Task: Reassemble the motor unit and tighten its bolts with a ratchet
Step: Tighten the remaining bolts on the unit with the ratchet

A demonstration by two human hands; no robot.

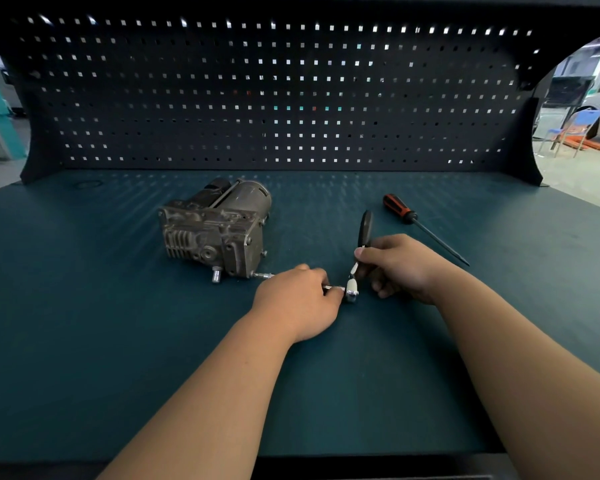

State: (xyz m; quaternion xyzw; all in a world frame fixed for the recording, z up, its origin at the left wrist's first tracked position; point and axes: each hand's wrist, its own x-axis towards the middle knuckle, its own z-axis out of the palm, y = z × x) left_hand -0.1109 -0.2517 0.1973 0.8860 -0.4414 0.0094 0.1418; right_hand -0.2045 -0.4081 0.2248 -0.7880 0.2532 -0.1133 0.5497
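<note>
Where the bench meets its back wall, a dark pegboard [291, 98] spans nearly the full width; the teal mat [84, 341] covers the bench top below it.

Motor unit [215, 230]: grey cast housing, finned face toward the viewer, cylindrical motor body at the rear. Sits left of centre on the mat, free of both hands. A short bright stud [262, 275] sticks out from its lower right corner, just beside the left hand's knuckles; cannot tell whether they touch.

Both forearms bare, reaching in from the near edge.

Right hand [399, 268]: fingers curled round the ratchet [365, 225], thumb lying along the shaft. The black handle stands up past the hand, away from the viewer. The bright head points down toward the mat, below the fingertips.

Left hand [298, 299]: back of the hand up, fingers closed on a slim metal piece [335, 288]. Its free end meets the side of the ratchet head. What the piece is cannot be made out.

The hands are near each other, to the right of and nearer than the motor unit.

Screwdriver [413, 216]: orange-and-black handle, long dark shank, lying untouched on the mat beyond the right hand, tip pointing right.
</note>
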